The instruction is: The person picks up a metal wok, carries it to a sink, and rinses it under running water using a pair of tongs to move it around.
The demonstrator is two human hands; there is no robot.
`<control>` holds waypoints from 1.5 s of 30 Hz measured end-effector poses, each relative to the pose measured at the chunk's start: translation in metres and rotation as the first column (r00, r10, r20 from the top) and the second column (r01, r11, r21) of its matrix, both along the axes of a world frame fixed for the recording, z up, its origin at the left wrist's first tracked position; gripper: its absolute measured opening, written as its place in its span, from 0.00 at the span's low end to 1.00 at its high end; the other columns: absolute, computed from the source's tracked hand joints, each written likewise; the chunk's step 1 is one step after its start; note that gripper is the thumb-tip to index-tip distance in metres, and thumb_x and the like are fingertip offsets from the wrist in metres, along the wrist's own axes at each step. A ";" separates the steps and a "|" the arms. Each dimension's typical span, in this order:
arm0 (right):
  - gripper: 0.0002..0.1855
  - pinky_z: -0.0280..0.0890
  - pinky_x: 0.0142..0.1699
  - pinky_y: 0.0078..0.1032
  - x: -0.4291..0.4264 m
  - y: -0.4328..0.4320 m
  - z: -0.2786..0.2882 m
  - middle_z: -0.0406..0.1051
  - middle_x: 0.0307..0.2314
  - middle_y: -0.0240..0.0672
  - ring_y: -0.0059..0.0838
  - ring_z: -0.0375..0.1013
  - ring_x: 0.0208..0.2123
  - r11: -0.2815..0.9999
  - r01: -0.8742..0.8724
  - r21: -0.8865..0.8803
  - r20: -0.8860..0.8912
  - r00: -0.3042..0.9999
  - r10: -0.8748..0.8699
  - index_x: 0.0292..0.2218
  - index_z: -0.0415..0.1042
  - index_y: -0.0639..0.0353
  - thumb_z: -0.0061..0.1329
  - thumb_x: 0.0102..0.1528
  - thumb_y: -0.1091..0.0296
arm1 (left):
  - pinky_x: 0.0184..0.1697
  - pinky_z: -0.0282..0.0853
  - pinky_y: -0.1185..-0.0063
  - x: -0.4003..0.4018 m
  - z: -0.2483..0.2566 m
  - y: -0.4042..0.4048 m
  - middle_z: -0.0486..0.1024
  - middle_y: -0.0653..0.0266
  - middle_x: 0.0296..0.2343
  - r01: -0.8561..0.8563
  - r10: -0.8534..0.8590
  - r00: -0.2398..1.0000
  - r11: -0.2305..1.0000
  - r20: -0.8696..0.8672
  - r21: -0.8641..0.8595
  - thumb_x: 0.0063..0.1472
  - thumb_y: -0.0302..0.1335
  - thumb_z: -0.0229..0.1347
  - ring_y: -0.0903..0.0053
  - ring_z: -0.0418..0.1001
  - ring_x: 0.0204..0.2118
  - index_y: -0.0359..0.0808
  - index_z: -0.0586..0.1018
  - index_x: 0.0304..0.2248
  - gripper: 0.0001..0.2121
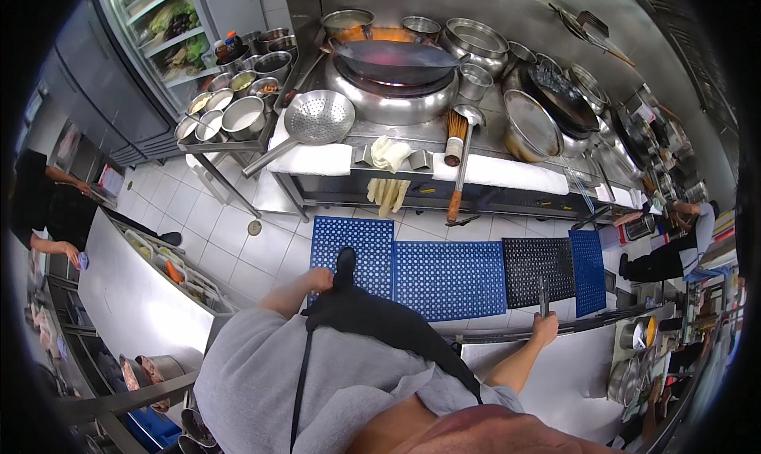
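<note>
My left hand (321,279) hangs beside the black apron (380,314), fingers curled in, with nothing visible in it. Out to the right, my right hand (545,329) grips a narrow metal tool (543,296), which points away from me; its exact kind is unclear. That hand is over the near edge of a steel counter (571,359). Ahead, a wok (395,62) sits on a lit burner ring (392,106). A perforated strainer ladle (320,117) rests at the stove's left, and a wok ladle (467,157) lies beside a bamboo brush (455,136).
Blue mats (449,278) and a black mat (538,270) cover the tiles. Steel seasoning pots (244,116) crowd the left stand. A person (50,210) stands at the left counter (142,281); another person (678,246) is at the far right. Cloth gloves (387,195) hang from the stove front.
</note>
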State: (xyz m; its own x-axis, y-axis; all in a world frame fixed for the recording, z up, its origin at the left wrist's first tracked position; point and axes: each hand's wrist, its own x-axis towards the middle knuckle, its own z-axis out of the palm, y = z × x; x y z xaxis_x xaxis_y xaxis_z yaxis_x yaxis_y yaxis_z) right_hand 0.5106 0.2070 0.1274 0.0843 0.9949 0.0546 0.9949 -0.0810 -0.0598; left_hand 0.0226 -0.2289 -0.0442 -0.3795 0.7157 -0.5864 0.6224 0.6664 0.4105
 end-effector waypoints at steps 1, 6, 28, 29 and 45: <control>0.19 0.66 0.41 0.41 0.000 0.000 -0.001 0.74 0.31 0.46 0.49 0.73 0.36 1.000 0.005 0.000 -0.008 1.000 -0.005 0.32 0.71 0.59 0.57 0.42 0.56 | 0.29 0.72 0.71 0.000 0.000 0.000 0.76 0.58 0.17 -0.005 0.005 1.000 1.000 0.001 -0.001 0.51 0.32 0.46 0.68 0.76 0.21 0.39 0.79 0.21 0.11; 0.21 0.67 0.41 0.41 0.005 0.006 -0.010 0.74 0.31 0.46 0.48 0.73 0.36 1.000 -0.018 -0.017 0.036 0.999 0.019 0.36 0.72 0.57 0.57 0.43 0.53 | 0.19 0.72 0.74 0.007 0.052 0.006 0.74 0.55 0.14 -0.299 0.301 0.932 0.953 0.203 -0.041 0.53 0.28 0.45 0.69 0.73 0.13 0.34 0.78 0.23 0.10; 0.37 0.66 0.42 0.29 -0.467 -0.209 0.068 0.59 0.51 0.43 0.33 0.69 0.42 0.278 -0.905 0.321 -0.909 -0.213 0.358 0.60 0.44 0.55 0.49 0.55 0.64 | 0.29 0.69 0.78 -0.091 0.229 0.143 0.73 0.64 0.32 -0.969 -0.118 0.158 0.169 0.980 0.177 0.60 0.40 0.52 0.75 0.73 0.30 0.39 0.70 0.44 0.17; 0.40 0.65 0.46 0.33 -0.467 -0.210 0.084 0.62 0.49 0.47 0.39 0.70 0.43 0.242 -0.930 0.276 -0.881 -0.145 0.450 0.60 0.44 0.54 0.51 0.53 0.61 | 0.29 0.69 0.79 -0.116 0.247 0.138 0.72 0.66 0.29 -0.947 -0.039 0.263 0.180 0.964 0.266 0.62 0.40 0.50 0.77 0.72 0.28 0.38 0.71 0.42 0.16; 0.21 0.67 0.34 0.35 -0.256 -0.232 -0.025 0.74 0.25 0.46 0.43 0.75 0.29 0.697 -0.651 -0.299 -0.633 0.682 0.366 0.43 0.69 0.59 0.52 0.50 0.58 | 0.37 0.61 0.71 -0.413 0.398 0.237 0.76 0.66 0.30 0.402 -0.003 0.058 0.915 -0.998 0.020 0.54 0.35 0.53 0.73 0.74 0.35 0.42 0.77 0.35 0.10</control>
State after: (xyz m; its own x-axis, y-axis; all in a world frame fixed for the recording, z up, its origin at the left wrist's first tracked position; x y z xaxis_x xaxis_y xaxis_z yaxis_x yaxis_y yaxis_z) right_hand 0.2541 -0.0248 0.1023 -0.5726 0.7584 -0.3115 0.7116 0.2711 -0.6481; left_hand -0.3902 0.0085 0.3540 -0.2697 0.8925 0.3615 0.6790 0.4425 -0.5858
